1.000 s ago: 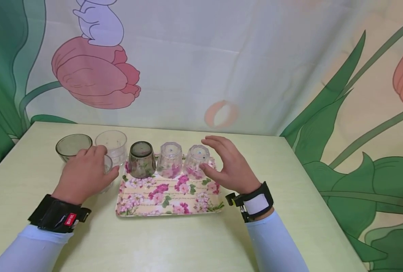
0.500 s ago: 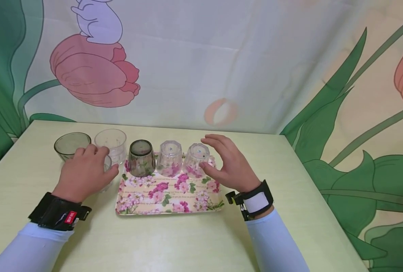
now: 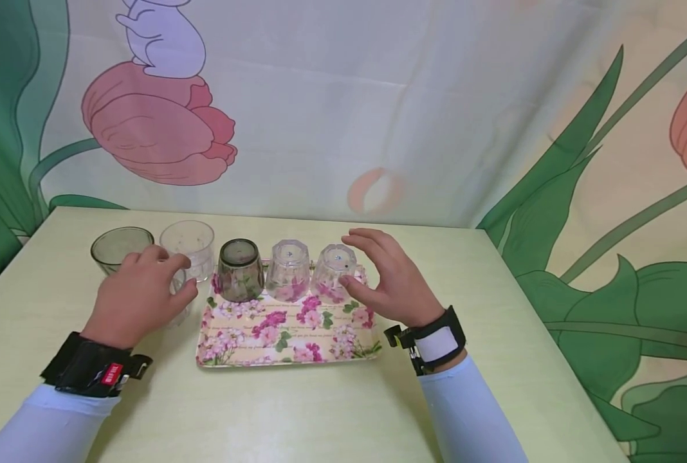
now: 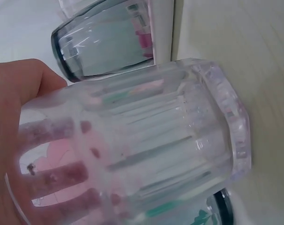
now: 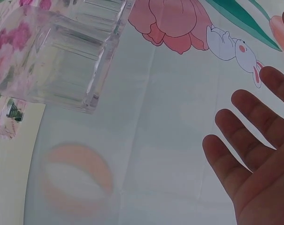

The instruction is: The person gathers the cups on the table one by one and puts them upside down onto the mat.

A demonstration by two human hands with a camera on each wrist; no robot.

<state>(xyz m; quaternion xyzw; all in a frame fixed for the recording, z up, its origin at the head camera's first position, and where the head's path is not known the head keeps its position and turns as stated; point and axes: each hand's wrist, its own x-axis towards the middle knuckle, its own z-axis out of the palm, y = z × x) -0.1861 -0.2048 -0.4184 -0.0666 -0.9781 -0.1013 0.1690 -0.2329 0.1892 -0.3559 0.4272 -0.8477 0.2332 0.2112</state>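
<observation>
My left hand (image 3: 134, 292) is at a clear glass (image 3: 178, 286) left of the tray. In the left wrist view this clear glass (image 4: 156, 136) stands upright with its faceted base down; my fingers curve round its far side and my thumb lies by the near side. My right hand (image 3: 398, 283) hovers with spread fingers beside the rightmost upturned clear glass (image 3: 334, 273); in the right wrist view its fingers (image 5: 247, 140) are apart from the clear glass (image 5: 71, 65). A second upturned clear glass (image 3: 289, 270) and an upturned smoky glass (image 3: 240, 270) share the row.
The glass row stands along the back of a flowered tray (image 3: 285, 357) on a pale table (image 3: 297, 418). Behind my left hand are an upright smoky glass (image 3: 120, 247) and an upright clear glass (image 3: 187, 247). A printed curtain (image 3: 297, 116) hangs beyond.
My left hand has shifted slightly left, and its index finger has stretched out a little over the glass. My right hand and the glasses on the tray stay put.
</observation>
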